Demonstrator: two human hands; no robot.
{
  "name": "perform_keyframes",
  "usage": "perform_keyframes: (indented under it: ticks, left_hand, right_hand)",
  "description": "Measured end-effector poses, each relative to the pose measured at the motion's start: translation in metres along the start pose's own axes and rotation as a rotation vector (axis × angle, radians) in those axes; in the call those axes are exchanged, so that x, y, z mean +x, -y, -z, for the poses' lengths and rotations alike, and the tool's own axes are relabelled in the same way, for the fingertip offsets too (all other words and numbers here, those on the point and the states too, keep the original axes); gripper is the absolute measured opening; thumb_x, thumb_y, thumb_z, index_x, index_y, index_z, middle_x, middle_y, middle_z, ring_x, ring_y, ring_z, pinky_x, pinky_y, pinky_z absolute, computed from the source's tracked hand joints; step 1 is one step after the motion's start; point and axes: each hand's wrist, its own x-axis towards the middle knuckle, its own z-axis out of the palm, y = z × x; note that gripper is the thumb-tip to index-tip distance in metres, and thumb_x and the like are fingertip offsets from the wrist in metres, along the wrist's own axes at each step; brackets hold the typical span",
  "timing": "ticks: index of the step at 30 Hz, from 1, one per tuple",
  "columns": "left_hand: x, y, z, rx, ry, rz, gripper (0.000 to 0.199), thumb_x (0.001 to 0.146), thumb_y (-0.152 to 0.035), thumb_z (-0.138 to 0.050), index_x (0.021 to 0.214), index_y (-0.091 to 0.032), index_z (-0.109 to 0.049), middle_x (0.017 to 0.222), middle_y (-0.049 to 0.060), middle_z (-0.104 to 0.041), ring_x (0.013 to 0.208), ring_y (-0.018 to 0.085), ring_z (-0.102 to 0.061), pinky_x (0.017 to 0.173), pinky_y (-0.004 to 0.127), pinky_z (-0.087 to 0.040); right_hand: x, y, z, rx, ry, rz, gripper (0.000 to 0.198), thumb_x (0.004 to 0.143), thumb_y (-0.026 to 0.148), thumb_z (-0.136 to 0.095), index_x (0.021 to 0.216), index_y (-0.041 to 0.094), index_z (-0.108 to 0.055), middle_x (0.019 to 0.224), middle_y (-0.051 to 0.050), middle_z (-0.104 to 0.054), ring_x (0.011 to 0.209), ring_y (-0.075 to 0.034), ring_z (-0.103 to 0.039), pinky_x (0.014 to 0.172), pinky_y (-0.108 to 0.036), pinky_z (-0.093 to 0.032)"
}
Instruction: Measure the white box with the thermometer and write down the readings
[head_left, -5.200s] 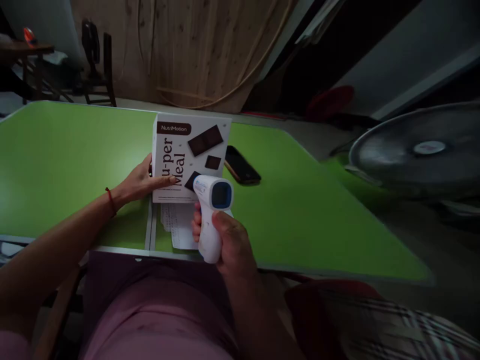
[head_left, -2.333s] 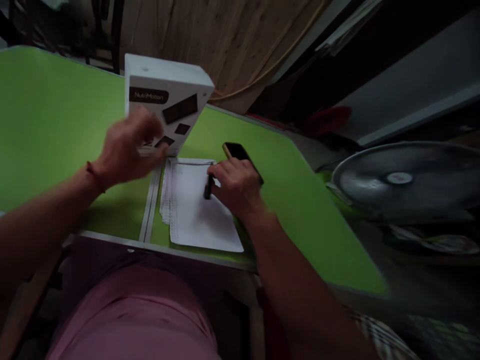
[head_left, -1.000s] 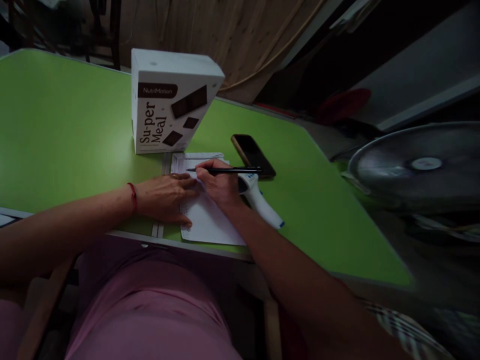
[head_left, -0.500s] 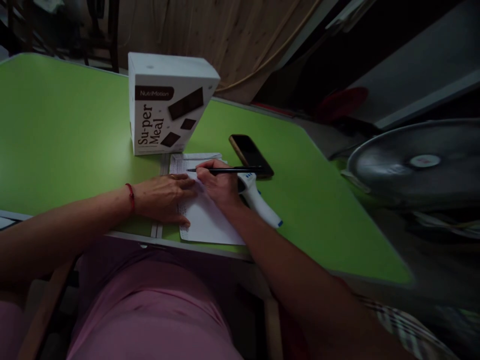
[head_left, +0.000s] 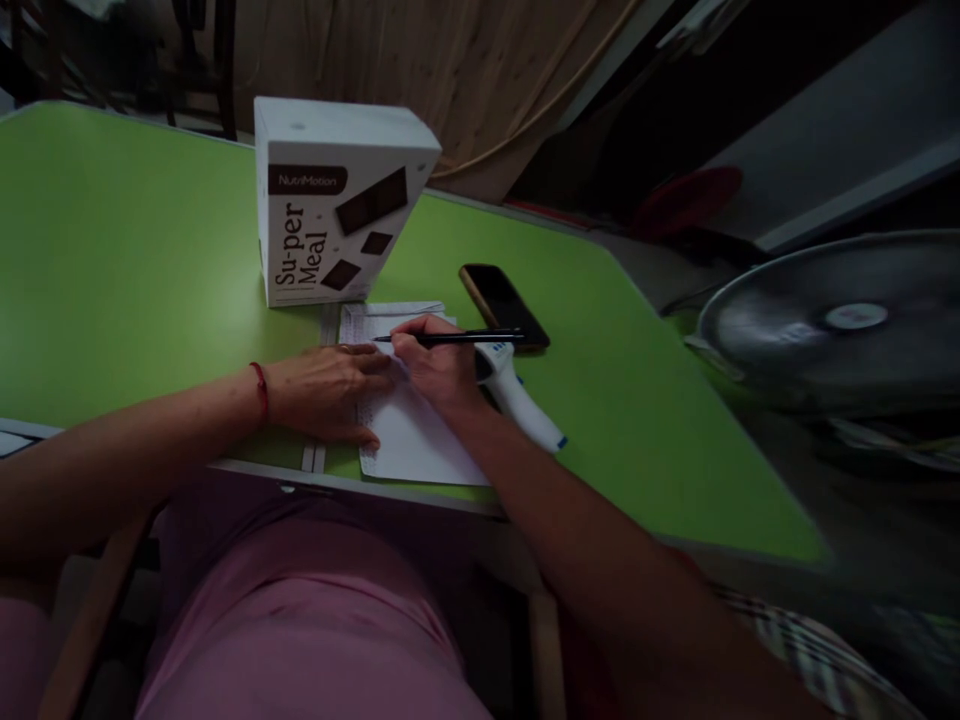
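Observation:
A white notepad [head_left: 420, 440] lies near the front edge of the green table, with small writing along its left side. My left hand [head_left: 326, 390] rests flat on the pad's left part, fingers stretched out, a red bracelet at the wrist. In my right hand [head_left: 439, 370] is a black pen [head_left: 472, 337], pinched between thumb and fingers, its tip at the upper part of the page. Just right of that hand lies a white handheld device [head_left: 525, 410] with blue details, partly hidden by the hand. Behind it is a dark phone [head_left: 504, 303] in a brown case.
A white "Su-per Meal" box [head_left: 337, 210] stands upright behind the notepad. The green table [head_left: 135, 250] has a seam beside the pad. To the right, beyond the table's edge, is a large round metal lid or tray [head_left: 795, 330]. A wooden panel rises at the back.
Both hands, the pen and the notepad keep nearly the same places. The whole view has shifted very slightly.

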Motion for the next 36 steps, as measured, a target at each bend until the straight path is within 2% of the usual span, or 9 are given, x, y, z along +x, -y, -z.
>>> perform_keyframes:
  ticks: [8, 15, 20, 27, 32, 36]
  left_hand:
    - [0.0013, -0.0004, 0.002, 0.008, 0.029, 0.007, 0.051, 0.093, -0.048, -0.069, 0.119, -0.005, -0.062, 0.133, 0.024, -0.061, 0.131, 0.035, -0.053, 0.115, 0.045, -0.041]
    - [0.0001, 0.0012, 0.0009, -0.008, -0.003, -0.015, 0.05, 0.093, -0.048, -0.069, 0.118, -0.005, -0.062, 0.134, 0.025, -0.06, 0.131, 0.035, -0.053, 0.118, 0.045, -0.037]
    - [-0.001, 0.0032, -0.0011, -0.006, -0.029, -0.03, 0.049, 0.093, -0.049, -0.068, 0.118, -0.008, -0.062, 0.134, 0.023, -0.061, 0.128, 0.034, -0.056, 0.116, 0.045, -0.039]
    - [-0.0014, 0.0031, -0.0012, -0.018, -0.014, -0.015, 0.051, 0.092, -0.048, -0.07, 0.121, -0.007, -0.062, 0.137, 0.024, -0.059, 0.131, 0.034, -0.054, 0.117, 0.045, -0.039]
    - [-0.0013, 0.0016, 0.0012, -0.03, 0.0, 0.007, 0.05, 0.091, -0.049, -0.071, 0.12, -0.008, -0.063, 0.14, 0.023, -0.057, 0.133, 0.036, -0.053, 0.115, 0.046, -0.043]
    - [-0.001, -0.0001, 0.0035, -0.024, 0.019, 0.011, 0.05, 0.092, -0.048, -0.071, 0.119, -0.007, -0.064, 0.143, 0.024, -0.056, 0.137, 0.036, -0.051, 0.119, 0.046, -0.038]
  right_hand:
    - [-0.0011, -0.001, 0.0004, -0.006, -0.025, 0.011, 0.01, 0.072, 0.033, -0.058, 0.067, 0.025, -0.061, 0.064, 0.002, -0.062, 0.064, -0.017, -0.057, 0.068, -0.034, -0.051]
    - [-0.0008, -0.0004, 0.0014, -0.006, -0.028, 0.02, 0.01, 0.072, 0.031, -0.058, 0.067, 0.024, -0.063, 0.065, 0.0, -0.063, 0.066, -0.018, -0.059, 0.071, -0.035, -0.052]
    - [0.0, -0.0008, 0.0014, -0.025, -0.021, 0.016, 0.008, 0.073, 0.03, -0.06, 0.068, 0.024, -0.061, 0.066, 0.001, -0.064, 0.068, -0.019, -0.06, 0.073, -0.036, -0.052]
    - [-0.0004, 0.0005, 0.0014, -0.021, -0.017, 0.014, 0.011, 0.071, 0.033, -0.058, 0.064, 0.025, -0.06, 0.062, 0.002, -0.061, 0.064, -0.018, -0.057, 0.067, -0.033, -0.05]
    - [-0.0014, -0.0008, 0.0031, 0.048, -0.031, -0.052, 0.008, 0.072, 0.03, -0.059, 0.067, 0.024, -0.06, 0.062, 0.003, -0.057, 0.062, -0.016, -0.055, 0.065, -0.032, -0.049]
    - [-0.0015, -0.0029, 0.0042, 0.053, -0.05, -0.078, 0.005, 0.072, 0.027, -0.061, 0.068, 0.024, -0.061, 0.061, 0.003, -0.056, 0.063, -0.016, -0.055, 0.065, -0.031, -0.049]
